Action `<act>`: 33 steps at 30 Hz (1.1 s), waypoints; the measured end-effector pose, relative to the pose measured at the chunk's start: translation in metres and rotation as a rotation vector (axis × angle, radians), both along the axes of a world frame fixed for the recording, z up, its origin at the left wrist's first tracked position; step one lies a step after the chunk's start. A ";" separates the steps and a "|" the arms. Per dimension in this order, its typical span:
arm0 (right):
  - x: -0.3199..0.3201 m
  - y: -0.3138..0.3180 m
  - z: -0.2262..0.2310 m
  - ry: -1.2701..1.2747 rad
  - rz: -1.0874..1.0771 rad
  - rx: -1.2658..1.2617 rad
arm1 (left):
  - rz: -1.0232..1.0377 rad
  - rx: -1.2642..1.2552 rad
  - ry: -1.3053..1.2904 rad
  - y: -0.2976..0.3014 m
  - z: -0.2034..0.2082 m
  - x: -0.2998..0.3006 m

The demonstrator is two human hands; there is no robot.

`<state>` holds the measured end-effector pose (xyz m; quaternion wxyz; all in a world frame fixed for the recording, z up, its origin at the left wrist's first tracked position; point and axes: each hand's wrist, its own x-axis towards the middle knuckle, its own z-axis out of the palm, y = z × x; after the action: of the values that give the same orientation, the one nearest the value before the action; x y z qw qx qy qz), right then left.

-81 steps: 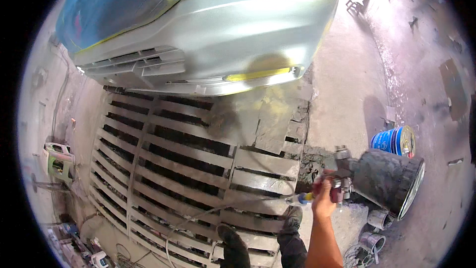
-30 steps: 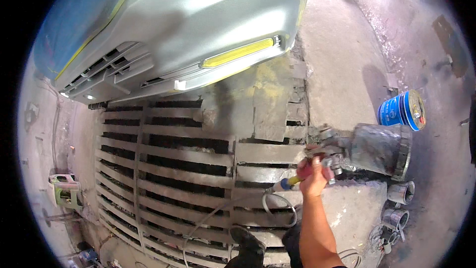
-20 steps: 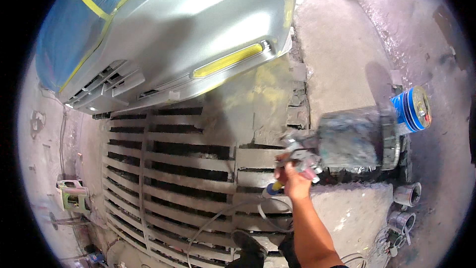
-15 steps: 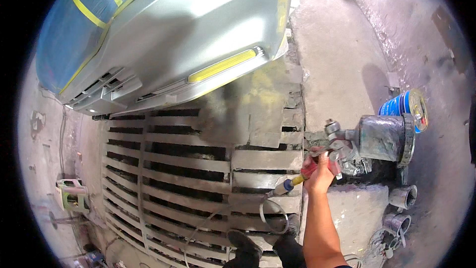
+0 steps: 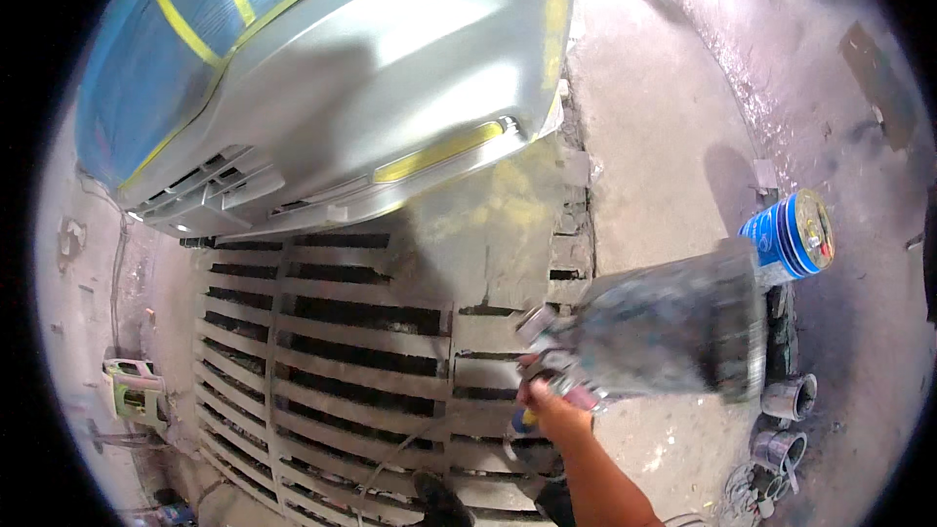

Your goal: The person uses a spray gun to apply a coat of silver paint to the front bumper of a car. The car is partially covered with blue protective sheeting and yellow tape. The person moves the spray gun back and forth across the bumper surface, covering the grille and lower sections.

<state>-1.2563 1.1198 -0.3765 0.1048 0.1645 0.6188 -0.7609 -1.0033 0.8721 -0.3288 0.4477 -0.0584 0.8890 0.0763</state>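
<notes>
My right hand (image 5: pixel 558 414) is wrapped round the handle of a spray gun (image 5: pixel 551 356). The gun's big paint-stained grey cup (image 5: pixel 673 327) reaches out to the right, smeared by motion. A hose fitting in yellow and blue hangs below the grip, partly hidden by the hand. Ahead and to the left stands a silver-painted car bumper (image 5: pixel 322 117), with yellow masking over its lamp slot (image 5: pixel 439 152). The gun is apart from the bumper, nearer to me. My left hand is out of view.
Blue masking film (image 5: pixel 146 88) with yellow tape covers the car. A slatted floor grate (image 5: pixel 356 351) lies below the bumper. At right stand a blue can (image 5: pixel 786 234) and two metal cups (image 5: pixel 786 420). An air hose crosses the grate; a small stool (image 5: pixel 137 392) is at left.
My right hand has moved left and toward me with the spray gun. The cup now looks larger and blurred, and my view has shifted slightly.
</notes>
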 end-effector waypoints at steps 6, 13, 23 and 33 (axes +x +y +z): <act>0.013 -0.032 -0.049 -0.116 -0.041 0.076 | -0.280 0.297 0.158 -0.020 -0.102 -0.041; -0.031 -0.067 -0.049 0.254 -0.117 -0.262 | -0.259 0.535 -0.133 0.013 -0.218 -0.089; -0.074 -0.071 -0.107 0.330 -0.620 -0.318 | -0.398 0.543 -0.233 -0.022 -0.261 -0.136; -0.065 -0.102 -0.095 0.315 -0.456 -0.422 | -0.652 0.571 -0.236 -0.021 -0.326 -0.143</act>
<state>-1.3214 1.0173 -0.4713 -0.1330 0.1539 0.4037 -0.8920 -1.1460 0.8515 -0.6550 0.5448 0.3424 0.7472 0.1664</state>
